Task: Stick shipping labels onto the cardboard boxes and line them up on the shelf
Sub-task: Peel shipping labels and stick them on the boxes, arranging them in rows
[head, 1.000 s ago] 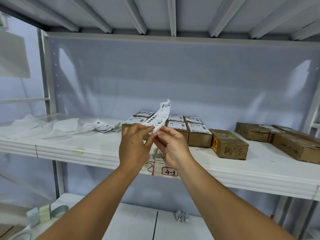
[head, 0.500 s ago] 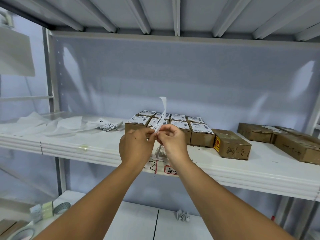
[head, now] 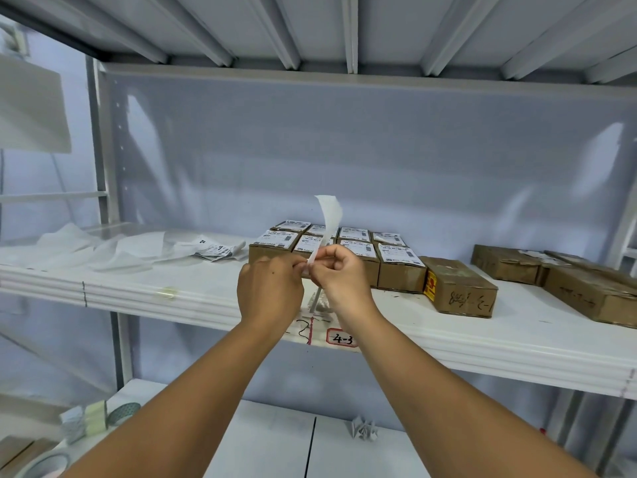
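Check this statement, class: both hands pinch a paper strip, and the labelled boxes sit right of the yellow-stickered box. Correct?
No. The head view shows the labelled boxes left of the yellow-stickered box; the left hand and right hand do pinch the paper strip.

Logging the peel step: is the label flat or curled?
Curled. The label stands up from where the left hand and right hand pinch its lower end, and its top bends over.

A red-bordered tag [head: 340, 338] on the shelf edge [head: 482, 353] reads "4-3".
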A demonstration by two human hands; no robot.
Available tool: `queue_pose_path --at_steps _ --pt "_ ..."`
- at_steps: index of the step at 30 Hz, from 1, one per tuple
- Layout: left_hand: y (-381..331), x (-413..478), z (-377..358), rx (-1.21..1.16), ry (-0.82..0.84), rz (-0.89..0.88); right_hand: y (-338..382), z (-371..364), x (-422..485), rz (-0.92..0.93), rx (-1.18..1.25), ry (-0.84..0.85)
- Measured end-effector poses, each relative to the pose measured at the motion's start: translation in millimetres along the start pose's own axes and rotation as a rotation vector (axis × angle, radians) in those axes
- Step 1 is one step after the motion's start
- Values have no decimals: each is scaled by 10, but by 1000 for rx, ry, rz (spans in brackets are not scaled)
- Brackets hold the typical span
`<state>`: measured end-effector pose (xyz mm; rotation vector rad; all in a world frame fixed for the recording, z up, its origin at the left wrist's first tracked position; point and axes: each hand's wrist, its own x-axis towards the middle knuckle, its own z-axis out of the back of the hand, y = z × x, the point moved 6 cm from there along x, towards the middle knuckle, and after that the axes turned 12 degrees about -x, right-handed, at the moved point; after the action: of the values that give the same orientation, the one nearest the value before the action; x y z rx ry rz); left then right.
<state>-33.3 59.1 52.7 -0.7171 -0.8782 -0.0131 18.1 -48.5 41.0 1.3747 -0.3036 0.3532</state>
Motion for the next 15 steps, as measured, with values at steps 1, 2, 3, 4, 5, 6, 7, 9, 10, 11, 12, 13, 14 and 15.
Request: queue_pose_path --at_steps 1,2,3,4,5,6,7,9,10,11,12,13,14,15 --pt "23 8 -10 -49 24 46 4 5 1 0 -8 8" --pt "58 20 -25 -111 46 103 11 14 -3 3 -14 17" --pt "95 34 -38 -173 61 156 17 22 -9 5 -15 26" --pt "125 44 -41 -220 64 189 25 30 -15 8 -12 34" --pt "142 54 -37 -253 57 202 34 36 -19 10 -5 40" --pt "147 67 -28 -285 49 203 44 43 -19 8 9 43" --pt "136 73 -16 -323 44 197 51 47 -23 0 38 42" --pt "72 59 -13 -405 61 153 60 55 -27 -34 152 39" --pt "29 49 -20 -423 71 105 64 58 -30 -51 225 38" --pt "-11 35 -24 -418 70 47 63 57 -33 -66 292 36" --pt "-35 24 -30 -401 60 0 62 56 -39 -81 348 37" --pt "-40 22 -35 -377 43 -25 52 51 -43 -96 387 40" --pt "-35 25 -33 -355 23 -25 42 44 -48 -109 412 48" --pt "-19 36 -35 -336 9 -10 31 39 -54 -119 427 56"
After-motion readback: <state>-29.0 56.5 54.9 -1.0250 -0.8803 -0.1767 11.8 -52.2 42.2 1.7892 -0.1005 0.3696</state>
